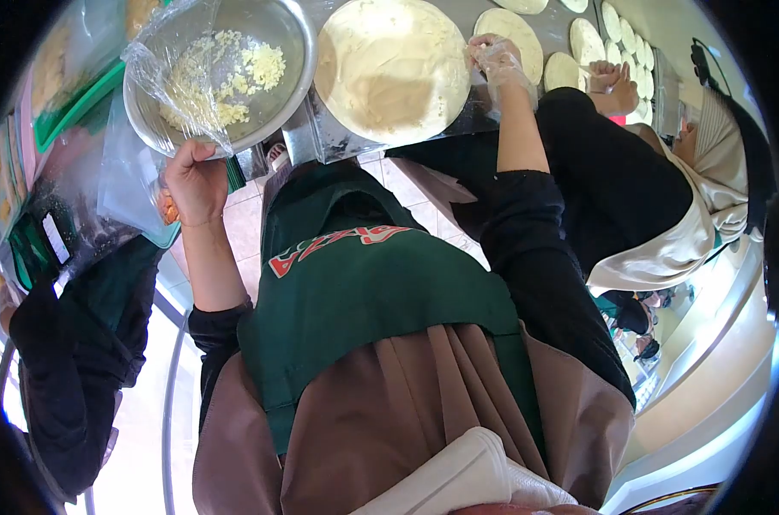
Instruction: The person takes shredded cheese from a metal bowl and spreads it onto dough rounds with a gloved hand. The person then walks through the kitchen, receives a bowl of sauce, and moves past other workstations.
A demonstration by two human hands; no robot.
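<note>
My left hand [196, 184] is bare and closed on the near rim of a large metal bowl [304, 64]. Crumbled pale yellow filling, perhaps grated cheese, lies in the bowl, and clear plastic wrap [162, 64] covers its left side. To the right of the bowl is a big round of flattened dough [394, 73] with a floury, uneven surface. My right hand [499, 67], in a clear plastic glove, has its fingers curled together between that round and a smaller dough round [527, 43]. What its fingertips hold, if anything, is hidden.
On the right, a co-worker's hands [611, 81] are over more dough rounds [587, 39]. Several small dough discs [630, 43] sit in rows beyond. At left are a green-edged container [81, 107], plastic bags and a dark phone-like object [55, 238]. Another person's dark sleeve [51, 369] is at lower left.
</note>
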